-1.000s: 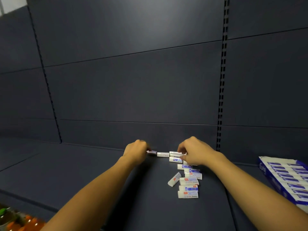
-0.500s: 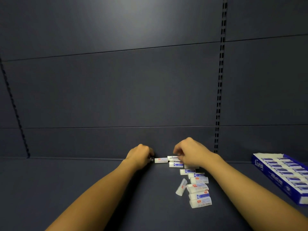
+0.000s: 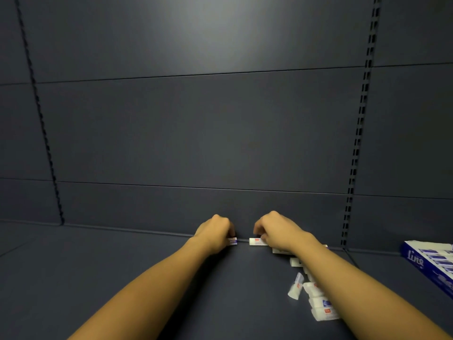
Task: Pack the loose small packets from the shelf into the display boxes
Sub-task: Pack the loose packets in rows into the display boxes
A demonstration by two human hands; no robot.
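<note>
Both of my hands are at the back of the dark shelf, close to where it meets the rear panel. My left hand has its fingers curled around a small packet, and only the packet's right end sticks out past my fingers: white, with a red patch above a blue one. My right hand has its fingers curled down onto a second packet, which lies flat on the shelf; whether I am pinching it or only pressing on it I cannot tell. That one is a white oblong with a small red square near its left end. Its long axis runs left to right, parallel to the back edge of the shelf, and its free end points toward the packet in my left hand. The two packets are near each other, with a dark gap between them.

More loose packets lie in a rough line under and beside my right forearm, running toward me. Most lie crosswise, white with red or blue marks. One tilted packet leans apart at the left of that line, its long axis nearly toward and away from me.

At the far right sits a blue display box with white lettering on its side and rows of blue-and-white packets inside it.
</note>
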